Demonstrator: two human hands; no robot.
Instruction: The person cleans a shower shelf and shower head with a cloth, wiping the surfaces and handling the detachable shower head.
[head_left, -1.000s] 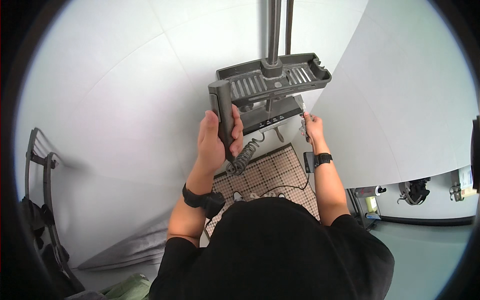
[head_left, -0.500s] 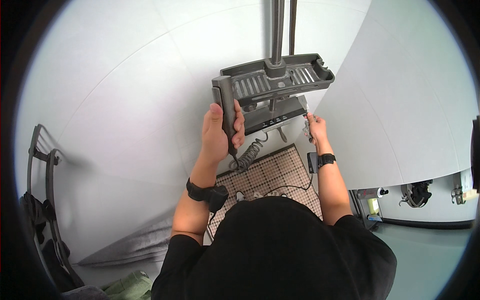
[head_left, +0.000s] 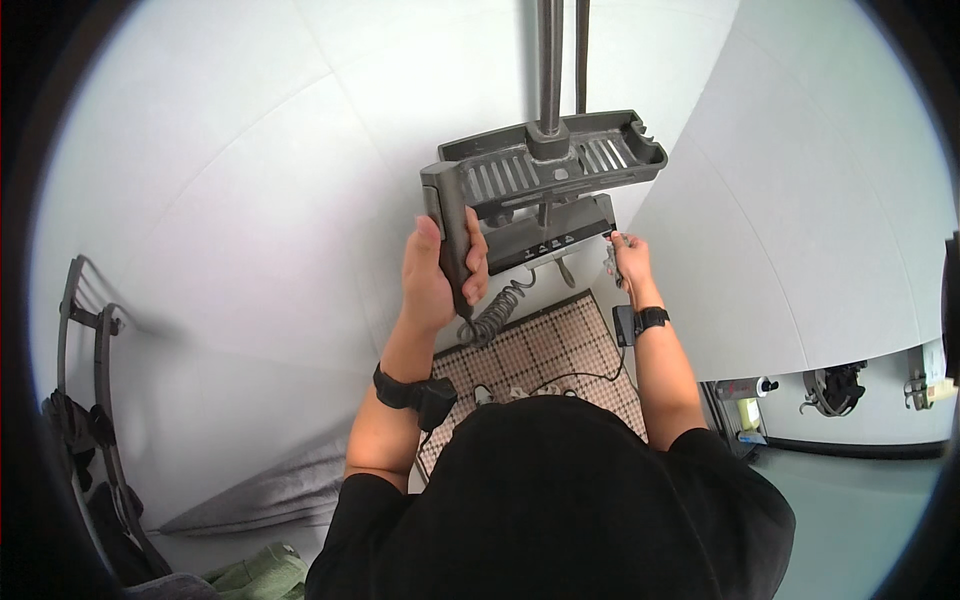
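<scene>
Left hand (head_left: pixel 430 280): wrapped around a dark grey handset (head_left: pixel 454 225), thumb on the near side, fingers curled over the other.
Handset: held nearly upright, leaning slightly, in front of the left end of the slotted shelf (head_left: pixel 620 176); whether the 2 touch cannot be told.
Coiled cable (head_left: pixel 490 322): hangs by the handset's lower end, below the left corner of the shelf.
Right hand (head_left: pixel 633 262): fingers closed narrowly on a small grey item (head_left: pixel 613 264), too blurred to identify, below the shelf's right corner.
Panel unit (head_left: pixel 577 220): sits under the shelf, with a row of pale symbols along its front edge; the right fingertips are at its right end, though contact is uncertain.
Just changed: 0.5 s ago a pale tip showed beyond the right fingertips; now it no longer shows, and the fingers sit close against the unit's right corner.
Unchanged: the left grip and the handset's lean look the same across all 3 pictures.
Meaning: the right hand seems to be the busy 1, at the unit's corner, while the left simply keeps the handset aside.
Mat (head_left: pixel 545 335): plaid, on the floor below the unit.
</scene>
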